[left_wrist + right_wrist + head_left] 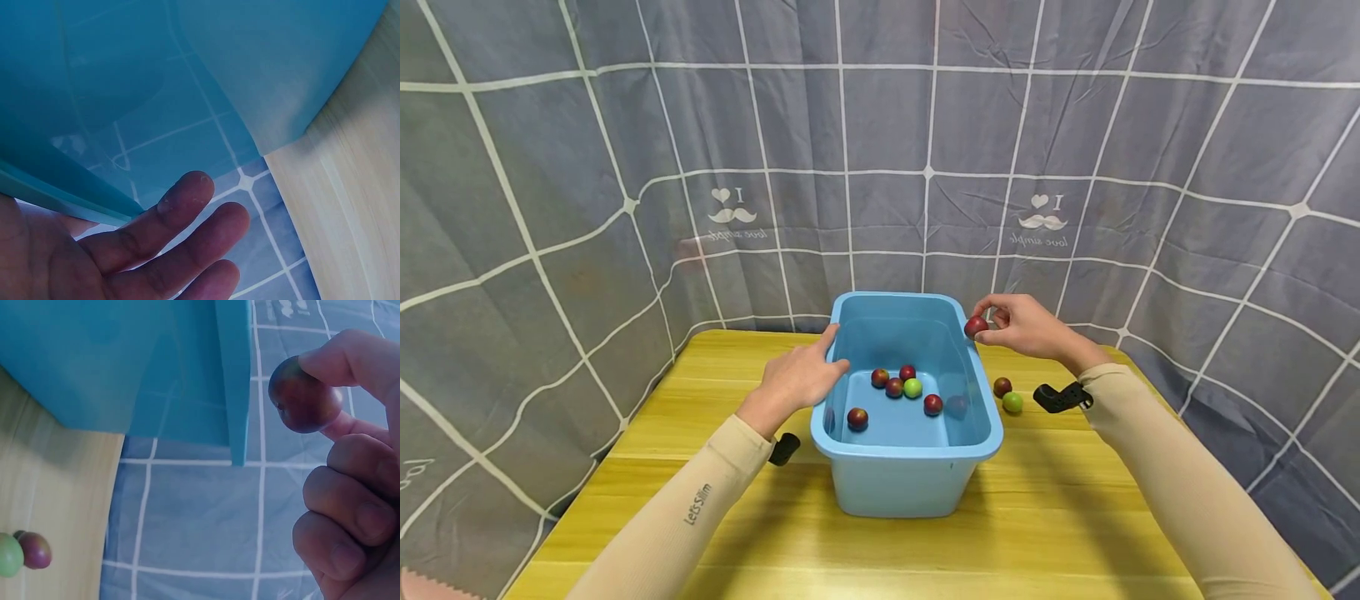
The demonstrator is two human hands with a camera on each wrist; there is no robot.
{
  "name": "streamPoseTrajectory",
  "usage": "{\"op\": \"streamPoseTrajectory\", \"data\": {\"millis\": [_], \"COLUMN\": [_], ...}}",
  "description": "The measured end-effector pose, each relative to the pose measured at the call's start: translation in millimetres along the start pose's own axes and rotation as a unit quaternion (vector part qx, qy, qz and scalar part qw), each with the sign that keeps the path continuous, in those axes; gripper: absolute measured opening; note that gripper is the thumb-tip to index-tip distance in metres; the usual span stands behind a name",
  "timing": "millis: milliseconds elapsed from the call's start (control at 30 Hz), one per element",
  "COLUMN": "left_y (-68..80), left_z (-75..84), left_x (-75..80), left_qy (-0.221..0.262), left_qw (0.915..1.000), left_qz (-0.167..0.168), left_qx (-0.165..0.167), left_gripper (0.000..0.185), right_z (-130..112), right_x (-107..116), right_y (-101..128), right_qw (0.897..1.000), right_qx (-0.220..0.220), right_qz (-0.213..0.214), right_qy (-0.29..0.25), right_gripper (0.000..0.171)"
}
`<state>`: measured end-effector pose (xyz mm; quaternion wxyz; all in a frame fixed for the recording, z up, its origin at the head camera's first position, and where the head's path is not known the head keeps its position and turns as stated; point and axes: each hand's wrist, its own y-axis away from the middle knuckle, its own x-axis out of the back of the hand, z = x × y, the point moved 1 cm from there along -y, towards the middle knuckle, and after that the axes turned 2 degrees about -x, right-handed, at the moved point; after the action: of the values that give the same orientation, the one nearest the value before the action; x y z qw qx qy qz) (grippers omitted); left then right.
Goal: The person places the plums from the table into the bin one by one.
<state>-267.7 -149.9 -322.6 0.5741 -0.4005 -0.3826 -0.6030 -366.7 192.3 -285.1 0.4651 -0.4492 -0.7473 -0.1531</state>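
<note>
- Red plum (976, 326): pinched in right hand (1030, 327) betw. thumb and fingertips, held at the tub's (907, 452) right rim, near the far corner, just above/outside the edge. Right wrist view shows it clear of the rim, not touching plastic.
- Right hand: closed on the plum w/ a light fingertip pinch; other fingers curled under.
- Left hand (797, 379): lies on the tub's left rim, fingers straight-ish and relaxed, thumb over the edge, gripping nothing. Left wrist view shows fingers (181, 206) spread beside the tub wall.
- Tub: light-blue plastic, rectangular, open top, centre of the bench (715, 467). Inside on its floor: approx. six small fruits, mostly dark red, e.g. one at front left (857, 418), plus one green (913, 387).
- Outside, just right of the tub: a dark red fruit (1002, 387) and a green fruit (1012, 402), touching or nearly so.
- Doing it well (judgement): the plum looks headed into the tub, so carry it inward past the rim before loosening the pinch, and release low so it doesn't bounce or knock others. Left hand steadying the rim should keep the light tub from sliding.
- Risk: round fruit rolls; a release over the rim edge could drop it outside, toward the bench's right side.
- Bench: yellow wood-grain top, tub and loose fruit on it.
- Room: grey cloth w/ white grid lines and moustache prints hangs behind and around the tub on all far sides.
- Person wears beige sleeves; black camera mounts at both wrists.
</note>
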Motion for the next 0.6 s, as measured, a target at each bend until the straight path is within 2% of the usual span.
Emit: {"op": "streamPoseTrajectory", "data": {"millis": [200,600], "left_y": [0.7,1.6], "left_z": [0.0,-0.3], "left_x": [1.1,0.4], "left_qy": [0.001,0.001], "left_qw": [1.0000,1.0000], "left_qz": [-0.001,0.001], "left_qx": [0.000,-0.003], "left_gripper": [0.074,0.074], "right_z": [-15.6,-46.4], "right_x": [-3.8,-11.5], "right_y": [-6.6,-20.4], "right_qw": [0.999,0.993], "right_qx": [0.027,0.054], "right_qz": [-0.020,-0.084], "right_qy": [0.034,0.070], "right_gripper": [0.027,0.025]}}
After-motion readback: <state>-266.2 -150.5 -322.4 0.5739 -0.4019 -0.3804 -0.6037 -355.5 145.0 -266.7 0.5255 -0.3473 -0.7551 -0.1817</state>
